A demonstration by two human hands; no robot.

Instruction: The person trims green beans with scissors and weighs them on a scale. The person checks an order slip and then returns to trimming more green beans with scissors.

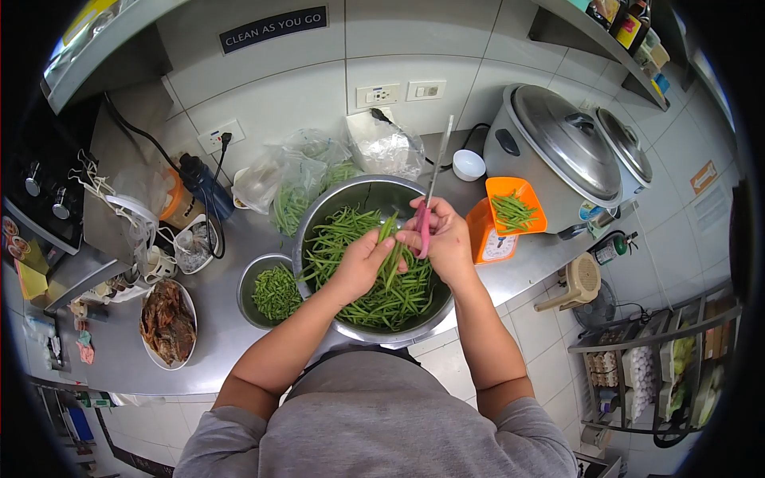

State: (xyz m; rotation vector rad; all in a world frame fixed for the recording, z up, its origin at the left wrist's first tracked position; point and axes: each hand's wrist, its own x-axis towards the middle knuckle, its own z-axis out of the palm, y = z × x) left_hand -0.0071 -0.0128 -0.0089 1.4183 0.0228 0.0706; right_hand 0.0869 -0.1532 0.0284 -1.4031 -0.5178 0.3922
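My left hand (363, 261) is closed around a few green beans (390, 256) above a large steel bowl (309, 209). My right hand (443, 240) grips pink-handled scissors (425, 226), their blades pointing up and away from me. Its fingertips also meet the beans near my left hand. Many long whole green beans (343, 233) fill the large bowl below. Against its left side stands a smaller steel bowl (244, 296) holding short cut green bean pieces (276, 292). My palms partly hide the held beans.
An orange kitchen scale (483, 226) with beans in its tray stands right of the bowl, before a big rice cooker (550, 143). Bags of beans (296, 195) lie behind. A dish of browned meat (169, 325) and a blue bottle (205, 188) are at left. A shelf (550, 24) overhangs.
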